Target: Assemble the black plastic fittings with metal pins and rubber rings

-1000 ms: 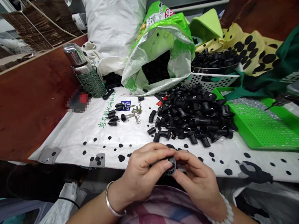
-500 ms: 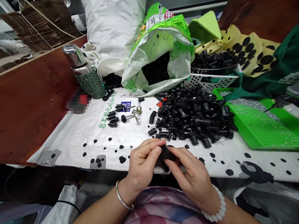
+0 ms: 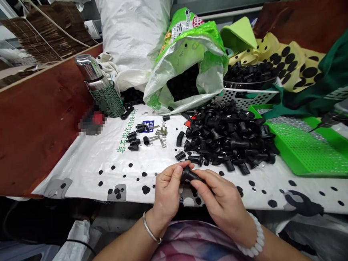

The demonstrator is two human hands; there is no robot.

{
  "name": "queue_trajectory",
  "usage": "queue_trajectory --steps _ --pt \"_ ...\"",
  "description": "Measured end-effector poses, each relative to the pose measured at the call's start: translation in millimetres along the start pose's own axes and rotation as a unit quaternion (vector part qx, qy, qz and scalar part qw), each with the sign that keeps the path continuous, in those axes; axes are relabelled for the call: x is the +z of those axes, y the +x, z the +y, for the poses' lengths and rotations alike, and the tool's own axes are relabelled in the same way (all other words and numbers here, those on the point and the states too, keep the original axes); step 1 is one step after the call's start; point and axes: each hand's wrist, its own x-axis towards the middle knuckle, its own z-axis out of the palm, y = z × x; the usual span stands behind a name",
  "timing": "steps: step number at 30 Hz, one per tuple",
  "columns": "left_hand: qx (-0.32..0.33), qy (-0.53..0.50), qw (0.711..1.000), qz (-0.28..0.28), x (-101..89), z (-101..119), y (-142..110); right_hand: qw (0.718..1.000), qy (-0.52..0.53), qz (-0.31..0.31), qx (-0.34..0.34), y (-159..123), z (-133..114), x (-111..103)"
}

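Both hands meet at the near edge of the white spotted sheet [image 3: 83,165]. My left hand [image 3: 167,191], with a silver bangle on the wrist, pinches a small black plastic part [image 3: 188,174] between thumb and fingers. My right hand [image 3: 220,199], with a white bead bracelet, grips the same part from the right side. Just beyond the hands lies a big heap of black plastic parts [image 3: 228,136].
A steel flask [image 3: 100,86] stands at the back left beside a white sack [image 3: 136,33] and an open green bag [image 3: 188,61]. A white basket [image 3: 249,88] of black parts and a green perforated tray [image 3: 308,148] sit to the right. Small black and metal pieces [image 3: 146,134] lie mid-sheet.
Both hands have moved up and forward onto the sheet's edge with the part. The round piece seen between the fingers a second ago has been turned and now points toward the heap.
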Motion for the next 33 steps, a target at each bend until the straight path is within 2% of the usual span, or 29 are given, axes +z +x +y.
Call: queue_trajectory --steps 5,9,15,19,22,26,29,33 --pt "0.015 -0.027 0.999 0.043 -0.6 -2 6 0.995 -0.085 -0.004 -0.042 10 -2 5" --pt "0.002 -0.068 0.997 0.042 -0.1 -2 8 0.986 -0.151 -0.02 -0.066 9 -2 8" --pt "0.008 -0.067 0.996 0.051 0.8 -1 9 0.991 -0.13 -0.032 -0.012 17 -8 11" --pt "-0.014 -0.104 0.993 0.052 -4.0 4 11 0.991 -0.129 -0.041 -0.02 25 -12 13" --pt "-0.004 -0.064 0.998 0.013 -12.9 8 11 0.987 -0.151 -0.037 -0.047 28 -11 13" --pt "0.039 0.05 0.998 -0.022 -23.0 9 9 0.975 -0.206 -0.03 -0.077 27 -6 17" --pt "0.064 0.11 0.992 -0.013 -24.0 8 8 0.97 -0.231 -0.029 -0.071 26 -4 24" --pt "0.079 0.115 0.99 0.013 -22.3 9 7 0.976 -0.209 -0.04 -0.041 29 -7 30"
